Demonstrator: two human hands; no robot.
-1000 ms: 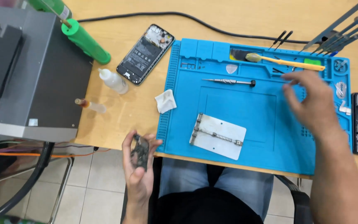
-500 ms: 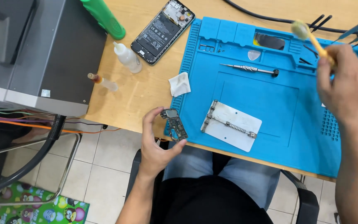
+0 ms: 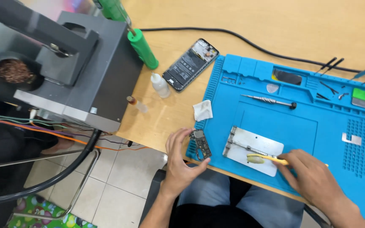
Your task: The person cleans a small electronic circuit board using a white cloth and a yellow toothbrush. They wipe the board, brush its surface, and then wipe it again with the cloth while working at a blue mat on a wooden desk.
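Left hand [image 3: 178, 162] is holding a small dark circuit board [image 3: 201, 144] at the near edge of the blue work mat [image 3: 300, 139], grip closed on it with thumb on one long side and fingers wrapped behind. The board is tilted, face toward the camera, hanging half over the mat's edge and half over the wooden counter [image 3: 165, 122].

Right hand [image 3: 313, 181] is gripping a yellow-handled brush [image 3: 267, 159], fingers closed round the handle; the bristle head is lying over the metal holding plate [image 3: 253, 150], not touching the board.

Judgement on technique: the board is being pinched by its edges, which looks right for keeping fingers off the components. Brushing would go better with the board steadied low over the mat, strokes light and running one way. The bottle [image 3: 160, 85] near the opened phone [image 3: 191, 64] is within reach if liquid is wanted; the folded wipe [image 3: 202, 110] is lying just beside the mat.
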